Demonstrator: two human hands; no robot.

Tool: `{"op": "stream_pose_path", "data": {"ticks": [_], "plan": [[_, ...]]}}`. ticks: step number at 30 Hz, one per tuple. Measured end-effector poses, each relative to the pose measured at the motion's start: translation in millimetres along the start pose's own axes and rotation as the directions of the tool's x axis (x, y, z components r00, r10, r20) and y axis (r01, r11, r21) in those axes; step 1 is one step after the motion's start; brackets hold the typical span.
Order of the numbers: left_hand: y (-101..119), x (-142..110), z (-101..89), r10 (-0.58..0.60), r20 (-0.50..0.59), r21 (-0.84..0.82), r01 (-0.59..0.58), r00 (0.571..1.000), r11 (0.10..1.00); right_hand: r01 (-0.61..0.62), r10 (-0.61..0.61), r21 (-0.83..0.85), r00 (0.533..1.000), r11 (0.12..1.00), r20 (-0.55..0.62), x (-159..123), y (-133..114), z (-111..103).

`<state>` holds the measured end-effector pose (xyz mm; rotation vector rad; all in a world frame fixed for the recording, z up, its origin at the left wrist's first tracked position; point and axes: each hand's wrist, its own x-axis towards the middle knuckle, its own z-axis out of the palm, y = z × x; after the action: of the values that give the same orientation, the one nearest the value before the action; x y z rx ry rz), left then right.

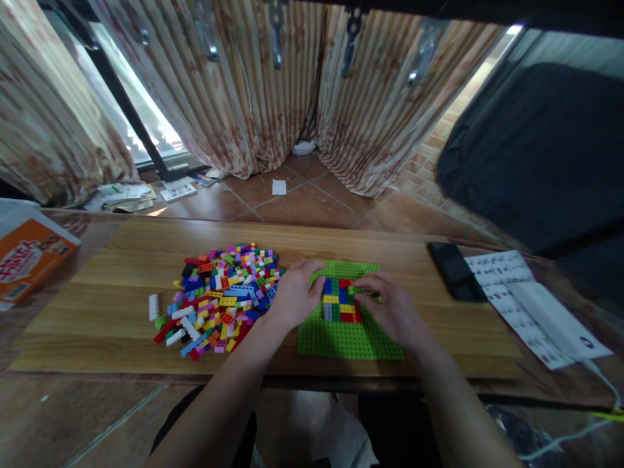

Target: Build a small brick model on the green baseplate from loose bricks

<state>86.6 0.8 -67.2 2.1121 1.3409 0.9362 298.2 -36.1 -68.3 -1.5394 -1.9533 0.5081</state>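
Observation:
A green studded baseplate (348,342) lies on the wooden board, with a squarish patch of toy building bricks (335,305) in red, blue, yellow, green and grey built on it. At the patch's upper left is my left hand (298,292), thumb and fingers apart over the baseplate's left edge, nothing seen in it. From the right, my right hand (387,302) pinches a small yellow-green brick (351,290) at the patch's upper right. The fingers partly cover that brick and the bricks below. Left of the baseplate spreads a loose pile of mixed bricks (227,296).
A wooden board (112,279) carries everything. Right of the baseplate lie a black phone (453,270) and a printed sheet (517,292) under a white object (560,318). An orange and white package (34,253) sits at far left. Curtains (273,91) hang beyond.

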Motion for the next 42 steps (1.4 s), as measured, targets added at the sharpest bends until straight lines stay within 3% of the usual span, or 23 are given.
{"op": "stream_pose_path", "data": {"ticks": [11, 18, 28, 42], "plan": [[5, 6, 16.2, 0.003, 0.073, 0.004, -0.004, 0.997, 1.0, -0.043, 0.042, -0.04, 0.999, 0.998, -0.009, 0, -4, 0], [6, 6, 19.9, 0.016, 0.088, -0.011, -0.016, 0.996, 1.0, -0.215, 0.224, 0.079, 0.965, 0.973, -0.138, 2, 14, -3], [17, 8, 28.4, -0.015, 0.138, 0.013, 0.013, 0.99, 1.0, -0.303, 0.306, 0.185, 0.952, 0.935, 0.011, 6, 14, 7], [14, 9, 39.6, -0.016, 0.087, 0.002, 0.016, 0.996, 1.0, -0.388, 0.392, 0.15, 0.92, 0.91, 0.004, 12, 5, 6]]}}
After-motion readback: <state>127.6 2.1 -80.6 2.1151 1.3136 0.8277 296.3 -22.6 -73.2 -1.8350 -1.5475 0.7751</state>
